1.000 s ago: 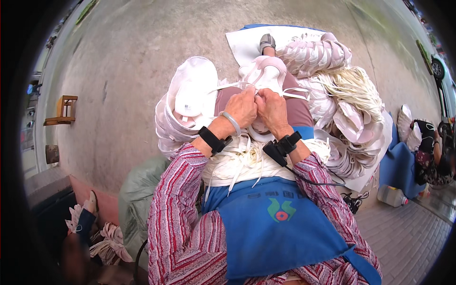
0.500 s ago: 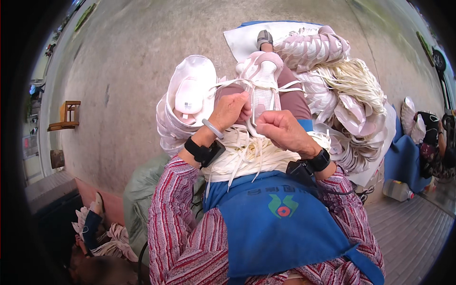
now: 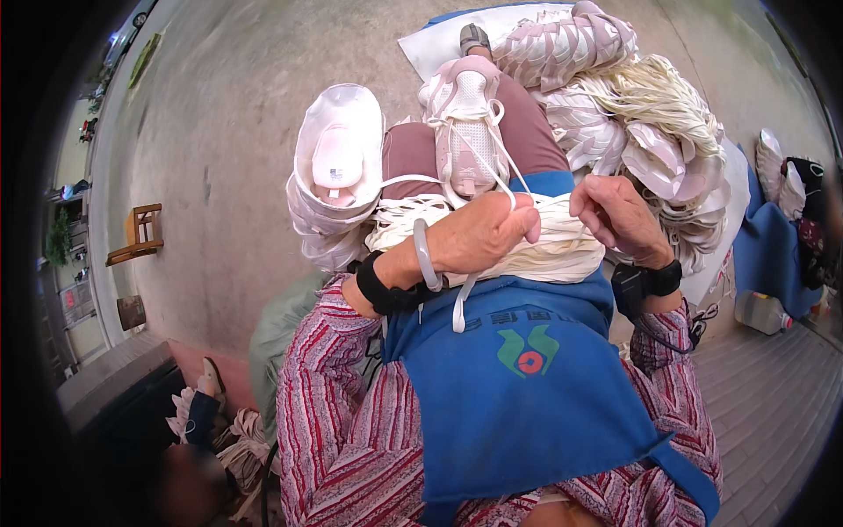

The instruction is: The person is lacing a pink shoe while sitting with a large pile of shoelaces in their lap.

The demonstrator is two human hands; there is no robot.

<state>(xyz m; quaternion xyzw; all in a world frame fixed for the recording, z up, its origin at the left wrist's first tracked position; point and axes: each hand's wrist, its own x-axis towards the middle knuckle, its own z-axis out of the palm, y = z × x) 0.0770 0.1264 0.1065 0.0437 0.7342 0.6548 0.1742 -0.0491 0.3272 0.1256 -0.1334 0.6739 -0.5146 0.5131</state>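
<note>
A pink-and-white shoe upper (image 3: pixel 469 149) lies across my thighs, its front end pointing away from me, with a white shoelace (image 3: pixel 499 164) threaded through its upper eyelets. My left hand (image 3: pixel 487 233) is closed on the shoelace just below the upper, and a loose end dangles under the fist over the blue apron. To the right, my right hand (image 3: pixel 622 218) is raised with curled fingers; whatever its fingertips pinch, if anything, is too small to make out. Beneath both hands, a thick bundle of cream shoelaces (image 3: pixel 558 241) rests on my lap.
Nested white shoe uppers (image 3: pixel 338 162) stand left of my leg. More stacked uppers (image 3: pixel 562 53) and a hank of laces (image 3: pixel 654 97) lie on a white sheet at right. A wooden stool (image 3: pixel 140 233), a plastic jug (image 3: pixel 762 313) and people at both sides are farther off.
My hands have moved apart and rightward, the right one farther. The left hand now grips the lace nearer the apron. The lace loops that stuck out sideways are drawn in toward the upper.
</note>
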